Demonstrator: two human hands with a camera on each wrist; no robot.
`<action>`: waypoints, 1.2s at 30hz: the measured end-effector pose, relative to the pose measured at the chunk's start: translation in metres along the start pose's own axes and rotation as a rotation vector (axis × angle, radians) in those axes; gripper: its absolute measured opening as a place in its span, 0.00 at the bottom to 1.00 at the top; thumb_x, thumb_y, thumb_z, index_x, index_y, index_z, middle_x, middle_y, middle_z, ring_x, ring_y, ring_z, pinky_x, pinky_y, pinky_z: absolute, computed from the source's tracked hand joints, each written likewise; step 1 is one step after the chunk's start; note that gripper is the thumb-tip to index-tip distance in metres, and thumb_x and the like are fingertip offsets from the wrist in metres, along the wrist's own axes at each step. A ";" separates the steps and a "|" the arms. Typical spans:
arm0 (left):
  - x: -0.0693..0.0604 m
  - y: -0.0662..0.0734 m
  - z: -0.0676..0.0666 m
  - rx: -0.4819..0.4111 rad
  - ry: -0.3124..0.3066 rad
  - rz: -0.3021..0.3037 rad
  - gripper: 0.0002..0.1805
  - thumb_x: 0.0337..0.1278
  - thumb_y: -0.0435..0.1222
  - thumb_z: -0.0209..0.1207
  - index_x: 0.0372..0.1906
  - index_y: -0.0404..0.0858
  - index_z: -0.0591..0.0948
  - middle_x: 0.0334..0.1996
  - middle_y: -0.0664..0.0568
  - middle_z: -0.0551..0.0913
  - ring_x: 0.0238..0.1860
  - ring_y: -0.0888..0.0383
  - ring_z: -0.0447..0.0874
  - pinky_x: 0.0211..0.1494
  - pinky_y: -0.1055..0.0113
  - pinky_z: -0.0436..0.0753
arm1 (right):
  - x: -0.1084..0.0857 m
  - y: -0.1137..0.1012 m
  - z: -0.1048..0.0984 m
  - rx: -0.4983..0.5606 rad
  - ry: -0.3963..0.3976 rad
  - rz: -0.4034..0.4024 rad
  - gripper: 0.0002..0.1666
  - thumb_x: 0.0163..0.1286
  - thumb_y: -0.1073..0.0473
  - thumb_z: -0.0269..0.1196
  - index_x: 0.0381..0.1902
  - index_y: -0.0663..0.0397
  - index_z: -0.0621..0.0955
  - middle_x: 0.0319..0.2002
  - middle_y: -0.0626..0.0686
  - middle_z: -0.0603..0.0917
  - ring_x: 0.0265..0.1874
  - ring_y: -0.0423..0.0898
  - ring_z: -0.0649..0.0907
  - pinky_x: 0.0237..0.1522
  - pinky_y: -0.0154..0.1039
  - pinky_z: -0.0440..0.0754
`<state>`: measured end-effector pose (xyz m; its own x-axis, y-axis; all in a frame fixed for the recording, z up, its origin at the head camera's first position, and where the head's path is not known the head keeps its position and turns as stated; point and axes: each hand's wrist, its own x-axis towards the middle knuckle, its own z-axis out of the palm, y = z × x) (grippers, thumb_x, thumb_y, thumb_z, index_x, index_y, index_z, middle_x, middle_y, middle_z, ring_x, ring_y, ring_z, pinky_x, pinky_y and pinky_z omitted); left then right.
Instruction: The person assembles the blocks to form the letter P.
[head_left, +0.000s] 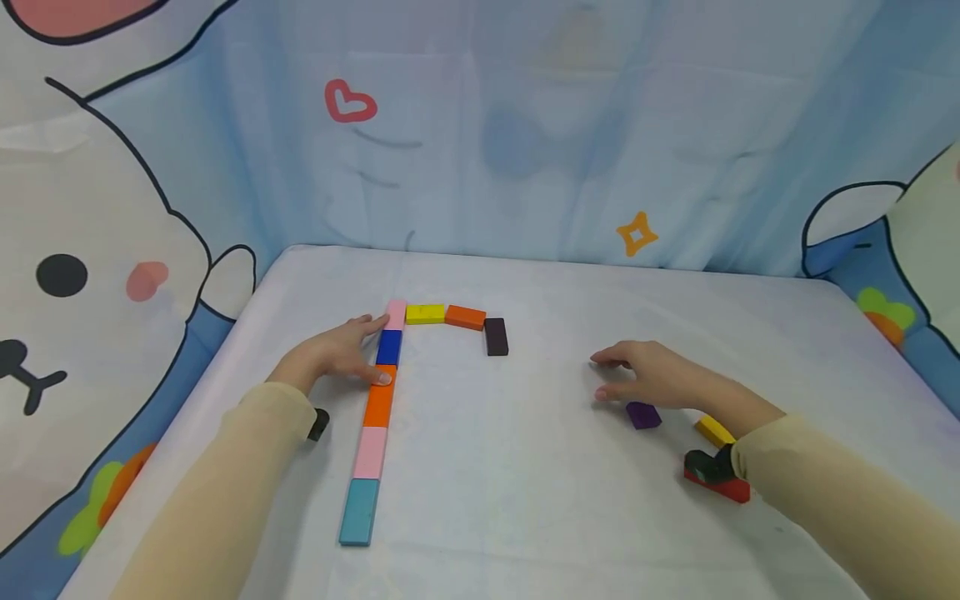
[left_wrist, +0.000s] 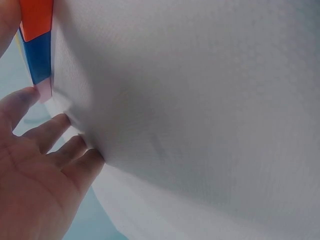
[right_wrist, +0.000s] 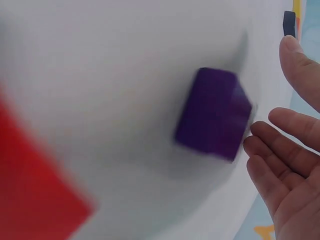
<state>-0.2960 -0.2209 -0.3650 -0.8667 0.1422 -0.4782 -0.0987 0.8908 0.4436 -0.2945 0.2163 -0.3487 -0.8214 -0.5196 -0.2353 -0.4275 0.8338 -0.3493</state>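
While the far end of a column of blocks was touched by the left hand [head_left: 337,348], nothing was grasped by it: the upper pink block [head_left: 396,314] was met by the index fingertip, and the thumb was laid on the long orange block [head_left: 378,404], with the blue block [head_left: 389,347] spanned between them. Below these, the column was continued toward the near edge by the lower pink block [head_left: 371,452] and was ended by the teal block [head_left: 359,512]. From the upper pink block, a short row was led off to the right by the long yellow block [head_left: 425,314] and the short orange block [head_left: 465,317], which was set slightly askew; beside its right end the black block [head_left: 497,337] was turned toward the near side.

No block was gripped by the right hand [head_left: 663,375] either, its thumb and fingers being held apart. The purple block [head_left: 643,415] was seen on the white cloth [head_left: 487,458] just beside that hand; whether it was touched could not be told. Near the right wrist, the other yellow block [head_left: 713,430] was partly hidden by the forearm, and the red block [head_left: 727,487] was partly covered by a dark wrist device [head_left: 708,467]. Behind the cloth, a blue printed curtain [head_left: 465,208] was hung.
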 end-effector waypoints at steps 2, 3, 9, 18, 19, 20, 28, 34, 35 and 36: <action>0.001 0.000 0.001 -0.005 -0.001 0.001 0.56 0.58 0.48 0.70 0.84 0.53 0.47 0.84 0.42 0.40 0.84 0.37 0.38 0.79 0.30 0.53 | -0.007 0.005 0.001 0.006 0.005 -0.003 0.39 0.67 0.42 0.70 0.66 0.65 0.77 0.63 0.65 0.81 0.64 0.64 0.78 0.67 0.64 0.75; 0.001 0.000 0.001 -0.007 0.000 0.001 0.56 0.58 0.48 0.70 0.84 0.53 0.47 0.84 0.43 0.40 0.84 0.37 0.39 0.79 0.31 0.53 | -0.011 0.007 0.002 0.006 0.007 -0.004 0.40 0.67 0.42 0.70 0.65 0.65 0.78 0.63 0.65 0.82 0.63 0.64 0.79 0.66 0.64 0.76; 0.001 -0.002 0.000 -0.012 0.004 0.004 0.57 0.57 0.48 0.71 0.84 0.53 0.47 0.84 0.42 0.41 0.83 0.37 0.39 0.79 0.31 0.53 | -0.026 0.020 0.006 0.014 0.024 0.031 0.39 0.66 0.43 0.71 0.65 0.62 0.79 0.62 0.62 0.82 0.62 0.62 0.80 0.64 0.62 0.79; 0.001 -0.001 0.000 -0.011 -0.004 -0.003 0.57 0.57 0.48 0.71 0.84 0.53 0.47 0.84 0.42 0.40 0.83 0.37 0.38 0.79 0.30 0.52 | -0.047 0.022 0.011 0.027 0.057 0.038 0.33 0.63 0.48 0.74 0.61 0.57 0.82 0.57 0.60 0.85 0.59 0.62 0.82 0.58 0.59 0.84; 0.001 -0.001 0.000 -0.010 -0.004 -0.003 0.57 0.57 0.47 0.71 0.84 0.53 0.47 0.84 0.42 0.40 0.83 0.37 0.38 0.79 0.30 0.52 | -0.049 0.023 0.011 0.026 0.061 0.034 0.32 0.63 0.48 0.74 0.61 0.57 0.82 0.57 0.60 0.85 0.58 0.62 0.82 0.57 0.58 0.85; 0.001 0.000 0.000 -0.010 -0.005 -0.003 0.57 0.57 0.47 0.71 0.84 0.53 0.46 0.84 0.42 0.40 0.83 0.37 0.38 0.79 0.30 0.52 | -0.051 0.025 0.012 0.024 0.065 0.029 0.32 0.63 0.49 0.75 0.61 0.57 0.82 0.57 0.60 0.85 0.58 0.63 0.82 0.56 0.57 0.86; 0.000 0.000 0.001 -0.007 -0.002 0.006 0.57 0.57 0.47 0.71 0.84 0.52 0.46 0.84 0.42 0.40 0.83 0.37 0.37 0.79 0.30 0.52 | -0.064 0.035 0.014 0.030 0.083 -0.012 0.29 0.62 0.52 0.75 0.59 0.57 0.84 0.55 0.59 0.87 0.55 0.60 0.85 0.53 0.53 0.87; 0.000 0.000 0.001 -0.013 -0.004 0.004 0.57 0.57 0.47 0.71 0.84 0.53 0.47 0.84 0.42 0.40 0.83 0.37 0.38 0.78 0.30 0.53 | -0.066 0.035 0.015 0.025 0.110 -0.013 0.25 0.64 0.56 0.73 0.58 0.58 0.84 0.54 0.59 0.87 0.56 0.61 0.85 0.56 0.58 0.85; 0.000 0.000 0.001 -0.013 -0.004 0.003 0.57 0.57 0.47 0.71 0.84 0.53 0.47 0.84 0.42 0.40 0.83 0.37 0.38 0.78 0.30 0.53 | -0.066 0.036 0.016 0.023 0.114 -0.009 0.25 0.64 0.56 0.73 0.57 0.58 0.84 0.54 0.59 0.87 0.56 0.61 0.84 0.56 0.58 0.85; -0.001 0.000 0.000 -0.012 -0.004 0.003 0.57 0.57 0.47 0.71 0.84 0.53 0.47 0.84 0.42 0.40 0.83 0.37 0.38 0.78 0.30 0.53 | -0.066 0.036 0.016 0.020 0.117 -0.005 0.24 0.64 0.57 0.73 0.57 0.58 0.84 0.54 0.59 0.88 0.56 0.61 0.85 0.56 0.58 0.85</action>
<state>-0.2953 -0.2205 -0.3649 -0.8650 0.1469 -0.4798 -0.1019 0.8848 0.4546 -0.2501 0.2772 -0.3599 -0.8581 -0.4978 -0.1261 -0.4253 0.8265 -0.3688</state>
